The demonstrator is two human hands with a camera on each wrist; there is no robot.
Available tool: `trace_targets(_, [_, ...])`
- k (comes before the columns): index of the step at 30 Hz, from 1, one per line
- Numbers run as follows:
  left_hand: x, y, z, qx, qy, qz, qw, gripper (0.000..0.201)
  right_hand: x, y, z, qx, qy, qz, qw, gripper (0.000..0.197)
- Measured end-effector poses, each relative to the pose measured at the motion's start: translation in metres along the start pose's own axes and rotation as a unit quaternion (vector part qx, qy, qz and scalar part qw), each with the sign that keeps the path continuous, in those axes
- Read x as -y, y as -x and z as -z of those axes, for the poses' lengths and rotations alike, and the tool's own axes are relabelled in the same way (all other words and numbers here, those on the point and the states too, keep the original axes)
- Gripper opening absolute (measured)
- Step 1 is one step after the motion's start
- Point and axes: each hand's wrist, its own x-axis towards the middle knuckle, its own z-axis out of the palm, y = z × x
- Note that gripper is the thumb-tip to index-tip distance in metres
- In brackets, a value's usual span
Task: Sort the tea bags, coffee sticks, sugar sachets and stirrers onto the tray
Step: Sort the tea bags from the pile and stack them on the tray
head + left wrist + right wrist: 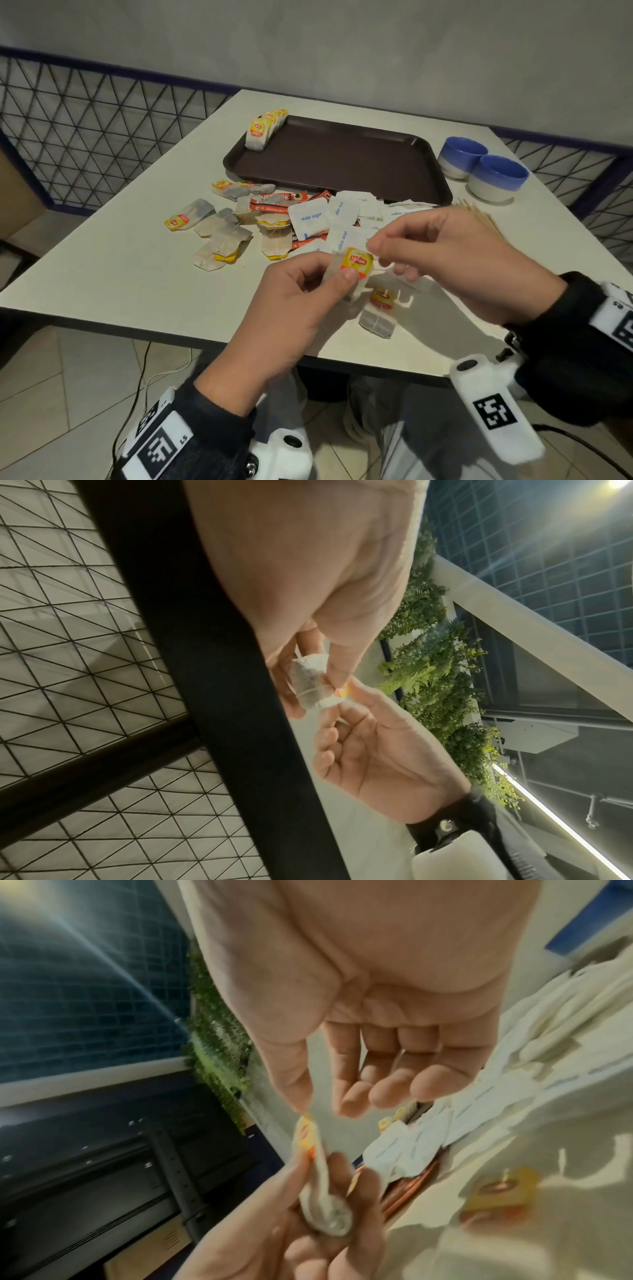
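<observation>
Both hands sit low centre in the head view, meeting over the near edge of the pale square table. My left hand pinches a white paper tea bag with a yellow-red tag between thumb and curled fingers; my right hand pinches that tag's top edge with thumb and forefinger, other fingers loosely curled. Left wrist view shows the held bag's dark-filled pouch between my fingers. Another tea bag with yellow tag lies flat just below my hands. Mid-frame is a mixed pile: loose tea bags, red coffee sticks, white sugar sachets, and wooden stirrers at its right. Dark brown plastic tray upper centre, with a row of upright tea bags on its upper-left corner. Two blue-and-white bowls touch each other right of the tray.
</observation>
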Motion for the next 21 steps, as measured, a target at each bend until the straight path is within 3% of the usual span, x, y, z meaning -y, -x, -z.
trace_targets(3, [0.002,0.001,0.001,-0.014,0.027,0.009,0.999,0.013,-0.016,-0.004,0.014,-0.039,0.097,-0.043,0.994,0.011])
trace_targets(6, [0.001,0.000,0.000,-0.013,0.043,0.018,0.999,0.014,-0.030,0.002,0.016,0.003,0.190,-0.081,0.978,0.008])
trace_targets(13, [0.000,0.000,0.000,-0.025,0.046,0.032,0.998,0.015,-0.029,0.001,0.001,0.035,0.313,-0.057,0.947,0.015])
trace_targets(17, [-0.002,0.000,-0.001,-0.031,0.028,0.037,0.998,0.025,-0.028,0.002,-0.006,0.047,0.332,-0.047,0.941,0.015])
trace_targets(21, [-0.002,0.000,0.000,-0.026,0.014,0.030,0.999,0.018,-0.029,0.007,-0.009,0.057,0.296,-0.048,0.952,0.017])
